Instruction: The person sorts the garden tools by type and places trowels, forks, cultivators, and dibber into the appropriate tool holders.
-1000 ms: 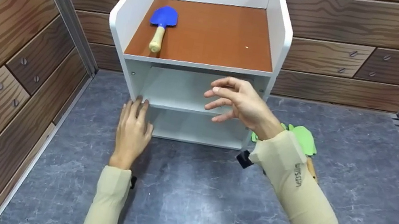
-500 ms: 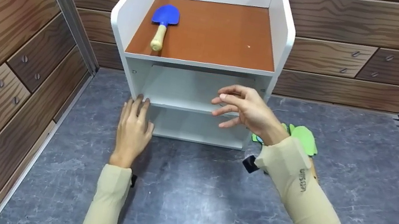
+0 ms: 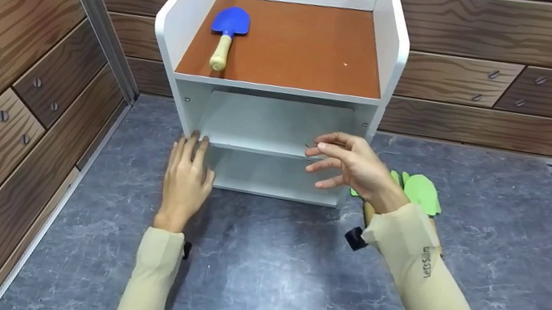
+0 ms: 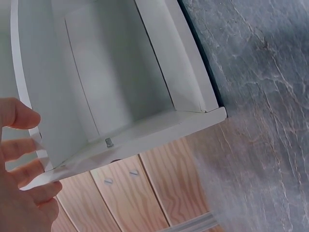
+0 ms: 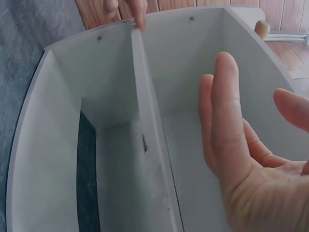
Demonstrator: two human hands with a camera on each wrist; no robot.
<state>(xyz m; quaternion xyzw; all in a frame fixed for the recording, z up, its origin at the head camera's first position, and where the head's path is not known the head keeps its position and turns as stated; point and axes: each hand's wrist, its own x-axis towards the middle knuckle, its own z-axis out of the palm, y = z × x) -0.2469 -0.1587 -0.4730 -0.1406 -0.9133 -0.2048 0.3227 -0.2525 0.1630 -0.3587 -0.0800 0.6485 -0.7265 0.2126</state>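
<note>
A small white shelf unit [image 3: 276,91] with a brown top board stands in front of me. My left hand [image 3: 184,184] rests its fingertips on the unit's left front edge, where the middle shelf [image 3: 276,154] meets the side. In the left wrist view, the fingers [image 4: 29,172] lie around that shelf corner. My right hand [image 3: 356,169] hovers in front of the right side of the unit, fingers spread and slightly bent, holding nothing. On the brown top lies a toy shovel [image 3: 229,27] with a blue blade and a pale wooden handle.
Green tools [image 3: 422,194] with wooden handles lie on the grey marbled floor right of the unit, partly hidden behind my right forearm. Wood-patterned panels [image 3: 502,30] rise behind and on both sides, with metal corner strips [image 3: 92,3].
My right hand has drawn back to the right and a little downward, away from the shelf opening. The left hand stays at the unit's left edge.
</note>
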